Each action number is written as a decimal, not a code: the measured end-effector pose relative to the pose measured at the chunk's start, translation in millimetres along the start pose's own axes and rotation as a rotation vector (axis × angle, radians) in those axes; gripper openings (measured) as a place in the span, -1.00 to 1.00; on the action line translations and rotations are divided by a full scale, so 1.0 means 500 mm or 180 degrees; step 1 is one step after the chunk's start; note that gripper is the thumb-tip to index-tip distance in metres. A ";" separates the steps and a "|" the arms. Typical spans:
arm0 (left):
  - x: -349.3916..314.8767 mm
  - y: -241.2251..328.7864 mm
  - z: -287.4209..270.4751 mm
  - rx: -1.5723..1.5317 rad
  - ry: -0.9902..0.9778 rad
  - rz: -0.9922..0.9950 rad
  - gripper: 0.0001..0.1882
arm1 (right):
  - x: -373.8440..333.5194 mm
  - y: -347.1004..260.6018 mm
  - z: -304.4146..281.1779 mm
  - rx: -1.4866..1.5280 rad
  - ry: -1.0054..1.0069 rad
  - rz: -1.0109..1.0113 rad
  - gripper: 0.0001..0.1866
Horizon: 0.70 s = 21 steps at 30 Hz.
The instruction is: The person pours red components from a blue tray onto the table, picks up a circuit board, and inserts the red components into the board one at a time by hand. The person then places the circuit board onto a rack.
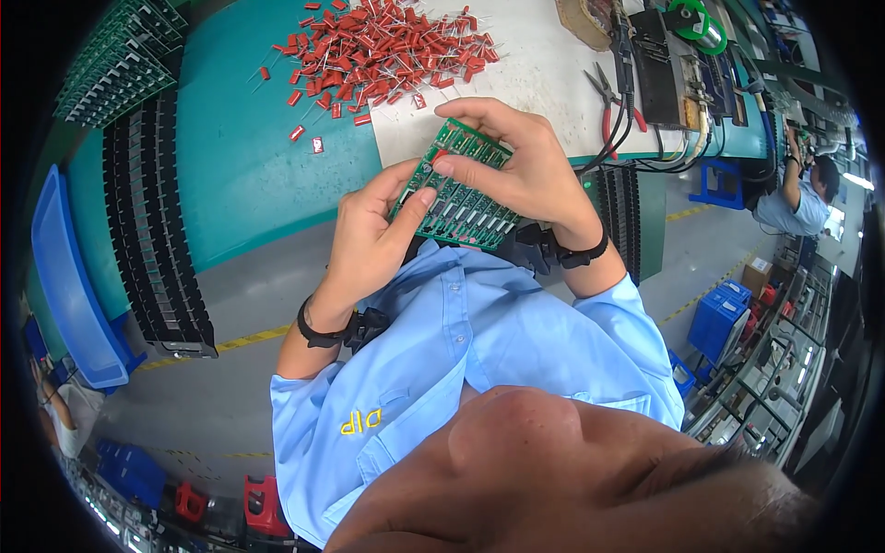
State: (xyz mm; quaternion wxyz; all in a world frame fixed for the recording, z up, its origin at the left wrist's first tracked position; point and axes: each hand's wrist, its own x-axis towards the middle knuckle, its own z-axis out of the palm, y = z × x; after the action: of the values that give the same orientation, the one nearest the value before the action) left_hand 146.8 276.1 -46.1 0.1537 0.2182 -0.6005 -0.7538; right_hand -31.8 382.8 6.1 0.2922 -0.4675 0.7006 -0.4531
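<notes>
A green circuit board (468, 205) filled with small parts is held tilted between both hands, in front of the table's near edge. My left hand (373, 226) grips its left side, with the thumb lying on the face. My right hand (521, 161) holds the far and right edges, and its thumb presses beside a red component (441, 155) near the board's upper left corner. Fingers hide the underside. Beyond the hands lies a heap of red two-legged capacitors (387, 55). A few loose capacitors (318, 145) are scattered at its near side.
A white sheet (535, 83) covers part of the green table (230, 138). Red-handled pliers (605, 103), cables and a green solder spool (705, 32) sit right. Left are a black slotted rack (152, 212), stacked boards (120, 64) and a blue bin (78, 276). A co-worker (800, 205) is far right.
</notes>
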 end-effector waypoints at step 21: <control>0.022 0.050 -0.057 -0.0478 -0.0052 -0.0138 -0.73 | 0.052 0.044 -0.106 -0.0895 0.0728 -0.0294 -0.72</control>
State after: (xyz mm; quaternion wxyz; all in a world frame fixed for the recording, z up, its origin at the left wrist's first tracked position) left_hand 151.3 240.9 -28.6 0.1483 0.2128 -0.5386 -0.8016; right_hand -94.6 381.5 8.9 0.1213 -0.4808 0.7635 -0.4138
